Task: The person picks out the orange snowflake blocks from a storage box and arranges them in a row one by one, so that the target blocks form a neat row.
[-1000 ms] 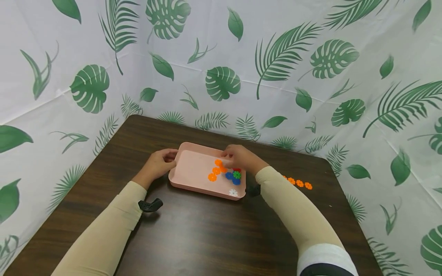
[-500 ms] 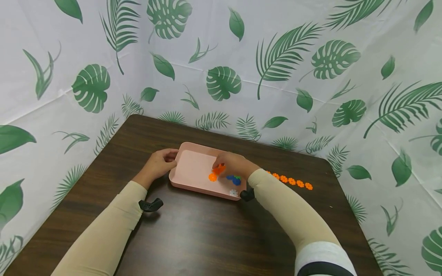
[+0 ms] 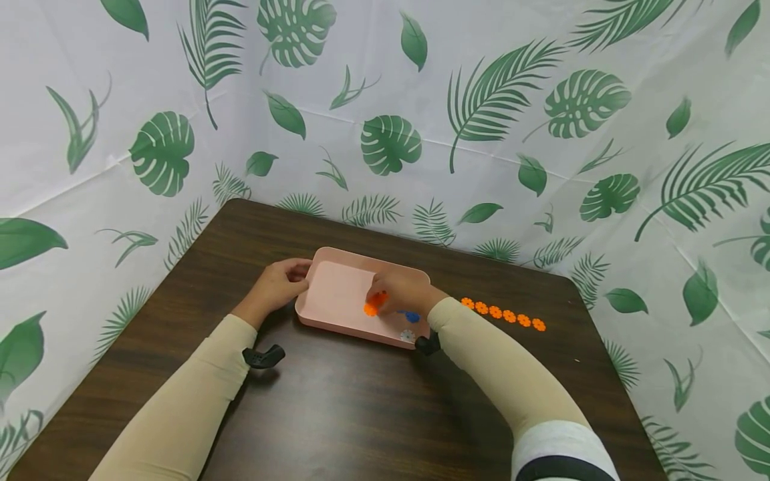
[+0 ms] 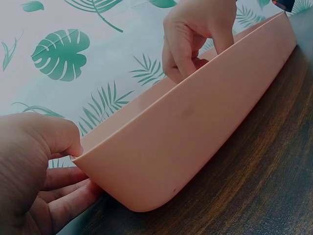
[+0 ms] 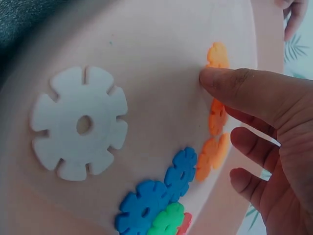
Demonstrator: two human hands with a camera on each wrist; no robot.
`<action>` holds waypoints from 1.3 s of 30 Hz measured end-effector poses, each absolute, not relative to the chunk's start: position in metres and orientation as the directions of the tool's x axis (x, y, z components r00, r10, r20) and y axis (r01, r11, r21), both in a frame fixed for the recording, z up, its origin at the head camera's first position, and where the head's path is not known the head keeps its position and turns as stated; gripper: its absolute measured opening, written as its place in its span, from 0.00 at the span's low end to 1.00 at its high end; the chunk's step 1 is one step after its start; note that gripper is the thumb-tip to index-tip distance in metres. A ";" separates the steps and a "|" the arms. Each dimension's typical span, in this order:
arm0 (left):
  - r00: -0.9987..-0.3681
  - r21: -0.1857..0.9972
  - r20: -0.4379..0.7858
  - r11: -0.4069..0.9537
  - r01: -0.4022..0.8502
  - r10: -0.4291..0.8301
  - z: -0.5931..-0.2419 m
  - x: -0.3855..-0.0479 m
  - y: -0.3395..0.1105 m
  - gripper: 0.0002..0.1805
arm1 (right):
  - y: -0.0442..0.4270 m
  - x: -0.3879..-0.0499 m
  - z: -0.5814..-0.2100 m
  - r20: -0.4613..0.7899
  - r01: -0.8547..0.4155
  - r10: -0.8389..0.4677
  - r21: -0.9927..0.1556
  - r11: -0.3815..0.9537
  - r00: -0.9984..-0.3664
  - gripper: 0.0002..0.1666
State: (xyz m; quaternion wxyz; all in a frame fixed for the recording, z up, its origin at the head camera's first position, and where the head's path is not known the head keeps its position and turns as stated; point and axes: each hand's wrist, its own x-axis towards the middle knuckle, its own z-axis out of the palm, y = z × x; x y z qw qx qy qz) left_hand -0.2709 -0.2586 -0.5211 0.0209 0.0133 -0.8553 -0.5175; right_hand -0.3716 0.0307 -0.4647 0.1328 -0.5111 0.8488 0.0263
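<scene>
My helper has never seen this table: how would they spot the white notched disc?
On the dark brown table sits a pink rectangular tray. In its near right corner, in the head view, lies the white notched disc. Only it is white; nearest it are blue notched discs.

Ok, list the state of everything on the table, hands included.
Tray: upright, on table
Left hand: gripping tray's rim
Right hand: inside tray, grip unclear
Orange discs in tray: partly covered by right hand
Orange row: six discs, flat on table
White disc: flat in tray
Blue discs: in tray, one partly under green
Green disc: partly over a blue one
Red disc: only partly visible
</scene>
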 end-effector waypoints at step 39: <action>-0.998 0.884 0.044 0.467 0.017 -0.047 -0.520 -0.272 -0.259 0.28 | 0.022 -0.364 -0.478 -0.224 -0.884 -0.881 -0.129 0.450 -0.416 0.17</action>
